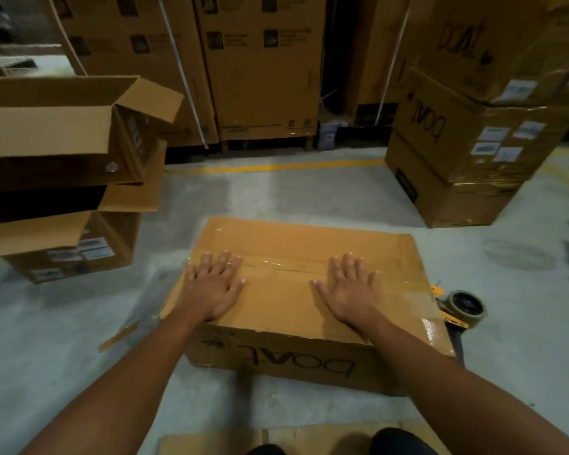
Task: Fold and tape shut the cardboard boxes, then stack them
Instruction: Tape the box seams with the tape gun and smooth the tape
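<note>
A closed cardboard box [286, 300] lies on the concrete floor in front of me, with clear tape along its centre seam. My left hand [212, 285] presses flat on the left part of the lid, fingers spread over the tape. My right hand [349, 287] presses flat on the right part, fingers straight. A yellow tape dispenser [462, 308] with a roll lies on the floor against the box's right end.
Open boxes [63, 152] with raised flaps are stacked at the left. Taped boxes [467, 142] are stacked at the right. Tall cartons [260, 67] line the back behind a yellow floor line [276, 166]. Flat cardboard [309, 438] lies at my feet.
</note>
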{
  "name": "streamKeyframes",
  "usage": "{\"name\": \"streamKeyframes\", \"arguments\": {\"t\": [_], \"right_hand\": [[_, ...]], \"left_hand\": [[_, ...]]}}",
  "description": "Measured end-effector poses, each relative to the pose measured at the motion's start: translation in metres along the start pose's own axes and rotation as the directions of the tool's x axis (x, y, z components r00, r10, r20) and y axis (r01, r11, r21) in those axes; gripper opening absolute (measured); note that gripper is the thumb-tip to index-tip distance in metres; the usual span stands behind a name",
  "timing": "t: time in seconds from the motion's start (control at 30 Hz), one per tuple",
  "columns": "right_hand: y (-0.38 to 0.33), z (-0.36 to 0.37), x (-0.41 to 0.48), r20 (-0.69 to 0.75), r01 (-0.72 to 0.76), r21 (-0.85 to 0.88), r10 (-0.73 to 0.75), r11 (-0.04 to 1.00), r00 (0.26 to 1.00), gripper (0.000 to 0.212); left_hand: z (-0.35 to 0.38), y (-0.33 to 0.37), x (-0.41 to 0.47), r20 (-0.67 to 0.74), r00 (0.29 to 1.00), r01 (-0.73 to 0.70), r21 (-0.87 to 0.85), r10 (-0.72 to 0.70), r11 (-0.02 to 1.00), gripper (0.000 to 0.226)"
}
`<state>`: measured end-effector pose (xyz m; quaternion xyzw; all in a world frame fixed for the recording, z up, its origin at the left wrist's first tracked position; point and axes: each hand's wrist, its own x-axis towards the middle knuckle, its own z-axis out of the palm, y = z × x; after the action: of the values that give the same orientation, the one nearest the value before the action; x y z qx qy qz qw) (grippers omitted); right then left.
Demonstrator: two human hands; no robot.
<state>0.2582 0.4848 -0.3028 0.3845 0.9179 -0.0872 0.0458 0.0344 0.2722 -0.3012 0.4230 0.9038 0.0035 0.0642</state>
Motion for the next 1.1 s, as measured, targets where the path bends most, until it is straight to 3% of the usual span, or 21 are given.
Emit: {"name": "streamKeyframes", "arguments": {"t": [0.1,0.3,0.47,0.6,0.73,0.87,0.97,1.1], "right_hand": [[-0.038,-0.001,-0.012,0.044,-0.154,0.070,0.152,0.986,0.987,0.078],[-0.104,0.006,-0.029,0.079,0.133,0.069,-0.139,0.989,0.987,0.077],[-0.134,0.015,-0.056,0.029,0.137,0.076,-0.140,0.988,0.990,0.079],[-0.136,0.026,-0.066,-0.065,0.192,0.015,-0.191,0.981,0.979,0.079],[-0.124,0.022,-0.051,-0.118,0.340,-0.013,-0.339,0.940,0.933,0.073],[-0.081,0.003,0.001,-0.041,0.499,-0.061,-0.502,0.864,0.864,0.060],[-0.066,-0.013,0.032,-0.042,0.413,-0.087,-0.418,0.906,0.907,0.051],[-0.092,-0.013,0.026,0.035,0.099,0.043,-0.101,0.994,0.994,0.060]], "left_hand": [[-0.002,0.014,0.004,0.008,0.995,0.102,-0.013,-0.102,0.995,0.066],[-0.008,0.019,-0.006,-0.018,0.960,0.276,-0.072,-0.278,0.958,0.072],[-0.012,0.017,-0.010,0.007,0.942,0.335,-0.079,-0.336,0.939,0.074],[-0.014,0.010,-0.012,-0.057,0.943,0.323,-0.072,-0.327,0.944,0.071],[-0.009,0.009,-0.015,-0.081,0.925,0.364,-0.085,-0.371,0.927,0.069],[-0.007,0.033,-0.019,-0.100,0.879,0.448,-0.154,-0.465,0.881,0.069],[-0.007,0.068,-0.026,-0.047,0.864,0.484,-0.195,-0.501,0.853,0.071],[-0.003,0.129,-0.034,-0.029,0.916,0.385,-0.216,-0.400,0.897,0.060]]}}
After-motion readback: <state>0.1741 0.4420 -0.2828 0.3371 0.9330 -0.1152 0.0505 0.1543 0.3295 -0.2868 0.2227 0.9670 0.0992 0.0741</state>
